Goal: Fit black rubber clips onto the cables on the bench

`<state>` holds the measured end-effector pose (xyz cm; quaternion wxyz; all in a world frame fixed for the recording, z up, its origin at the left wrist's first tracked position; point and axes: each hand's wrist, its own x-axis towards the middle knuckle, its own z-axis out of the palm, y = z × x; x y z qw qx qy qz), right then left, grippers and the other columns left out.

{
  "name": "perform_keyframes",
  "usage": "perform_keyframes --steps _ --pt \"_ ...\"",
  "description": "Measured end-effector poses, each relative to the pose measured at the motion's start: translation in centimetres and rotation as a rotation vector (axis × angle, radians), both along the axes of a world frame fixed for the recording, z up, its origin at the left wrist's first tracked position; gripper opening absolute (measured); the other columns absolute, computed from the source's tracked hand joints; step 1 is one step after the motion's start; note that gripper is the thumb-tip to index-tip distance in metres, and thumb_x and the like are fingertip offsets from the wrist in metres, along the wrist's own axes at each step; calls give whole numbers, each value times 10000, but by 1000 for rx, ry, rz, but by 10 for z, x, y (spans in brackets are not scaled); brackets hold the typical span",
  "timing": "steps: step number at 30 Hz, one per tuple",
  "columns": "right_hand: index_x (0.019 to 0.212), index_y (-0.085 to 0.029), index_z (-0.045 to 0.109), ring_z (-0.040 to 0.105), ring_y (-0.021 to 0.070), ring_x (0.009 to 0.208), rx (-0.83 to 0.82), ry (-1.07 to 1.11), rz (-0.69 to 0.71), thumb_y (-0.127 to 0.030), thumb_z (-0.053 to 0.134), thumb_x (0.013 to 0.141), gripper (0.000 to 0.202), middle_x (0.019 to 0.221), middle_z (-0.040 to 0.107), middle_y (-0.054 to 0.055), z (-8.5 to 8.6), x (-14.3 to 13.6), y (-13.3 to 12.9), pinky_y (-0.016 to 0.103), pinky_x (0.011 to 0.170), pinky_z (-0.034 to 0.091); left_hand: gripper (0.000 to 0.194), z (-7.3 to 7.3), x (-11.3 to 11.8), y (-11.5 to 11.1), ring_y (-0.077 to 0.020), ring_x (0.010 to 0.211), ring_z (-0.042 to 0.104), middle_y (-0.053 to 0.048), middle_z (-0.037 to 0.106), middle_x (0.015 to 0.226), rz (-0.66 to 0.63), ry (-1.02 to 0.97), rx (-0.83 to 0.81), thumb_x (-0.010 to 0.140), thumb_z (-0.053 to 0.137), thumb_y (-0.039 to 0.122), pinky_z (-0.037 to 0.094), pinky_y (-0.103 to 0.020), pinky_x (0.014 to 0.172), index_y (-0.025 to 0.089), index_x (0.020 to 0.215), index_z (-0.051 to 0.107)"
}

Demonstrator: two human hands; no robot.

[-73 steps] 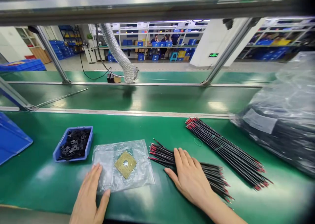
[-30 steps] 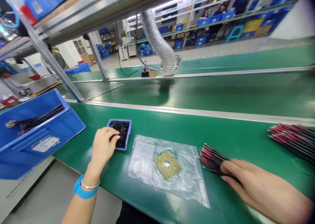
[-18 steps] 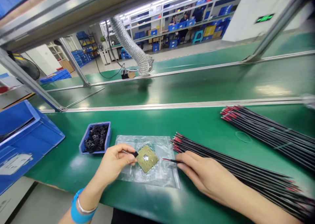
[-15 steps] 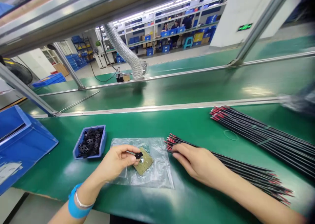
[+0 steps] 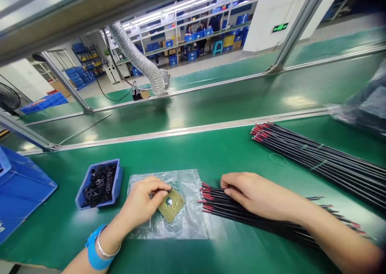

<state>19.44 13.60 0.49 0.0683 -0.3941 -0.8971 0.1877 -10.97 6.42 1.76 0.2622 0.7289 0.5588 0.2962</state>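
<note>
My left hand (image 5: 146, 199), wearing a blue wrist strap (image 5: 98, 248), pinches a small black plastic part, mostly hidden by the fingers. It is held at the upper edge of a square yellowish sponge-like pad (image 5: 171, 211) with a shiny spot in its middle. The pad lies on a clear plastic bag (image 5: 193, 221). To the right, my right hand (image 5: 256, 195) has its fingers closed over a loose bundle of black cables (image 5: 235, 215) with red and bare tips. How many cables the fingertips grip is hidden.
A blue bin (image 5: 117, 183) of small black plastic parts stands left of the bag. Further left is a larger blue crate (image 5: 27, 193). A second cable bundle (image 5: 301, 149), tied with green bands, and a loose green band (image 5: 278, 159) lie at the right. A flexible duct (image 5: 141, 61) hangs behind.
My left hand has brought the black part to the pad's upper edge. My right hand has shifted back from the cable tips, which are now more spread out. The camera view has moved.
</note>
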Motion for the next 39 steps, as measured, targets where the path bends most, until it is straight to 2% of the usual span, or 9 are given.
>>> perform_keyframes --steps 3,8,12,16,19,23,26,33,39 --pt "822 -256 576 621 157 646 8 84 -17 -247 382 950 232 747 662 -15 0 2 1 266 584 455 200 -6 7 -5 -169 776 692 -47 754 890 -73 138 195 865 582 109 557 -279 700 197 985 715" --pt "1054 -234 603 614 129 636 362 368 -48 -308 389 1000 233 833 669 11 -3 -13 -8 242 585 472 209 -16 21 -15 -174 625 625 -46 704 754 -102 419 495 896 537 106 500 -291 579 157 1079 625" --pt "940 -206 626 567 131 577 599 349 -2 -234 423 990 211 704 633 2 1 -27 -27 261 533 424 192 -13 27 -19 -184 546 583 -27 659 674 -142 568 482 915 489 108 455 -307 515 149 1079 580" --pt "945 -166 635 596 159 654 608 372 37 -163 406 962 230 760 661 46 3 -33 -37 293 583 455 284 -12 27 -19 -210 626 639 -60 701 762 -210 558 370 920 476 111 486 -327 570 135 1200 514" --pt "1017 -144 629 611 160 696 604 423 53 -128 431 949 211 827 672 61 1 -34 -41 289 582 461 319 -12 27 -17 -190 693 644 -39 696 820 -66 263 114 882 518 121 509 -319 643 184 1194 492" --pt "1010 -144 630 589 153 653 583 504 92 -125 492 940 156 794 657 46 -3 -38 -45 290 561 439 195 -5 34 -13 -135 679 630 36 591 717 217 -461 -302 839 617 236 519 -265 659 205 986 491" --pt "960 -160 633 583 153 650 578 550 101 -123 527 930 117 783 654 39 -4 -42 -48 292 567 429 321 2 43 -13 -172 790 691 60 539 703 266 -833 -454 785 731 355 550 -304 754 210 918 476" --pt "965 -153 634 580 153 639 610 544 69 -127 521 936 120 784 656 45 -6 -42 -50 300 561 417 346 -4 43 -21 -168 856 693 35 567 786 236 -1038 -509 782 788 361 552 -321 841 198 937 525" --pt "1002 -143 639 580 150 635 641 522 127 -106 496 939 161 740 652 23 0 -43 -58 312 595 434 469 -9 42 -27 -127 874 672 3 622 930 95 -1045 -541 654 895 231 508 -165 679 221 990 568"
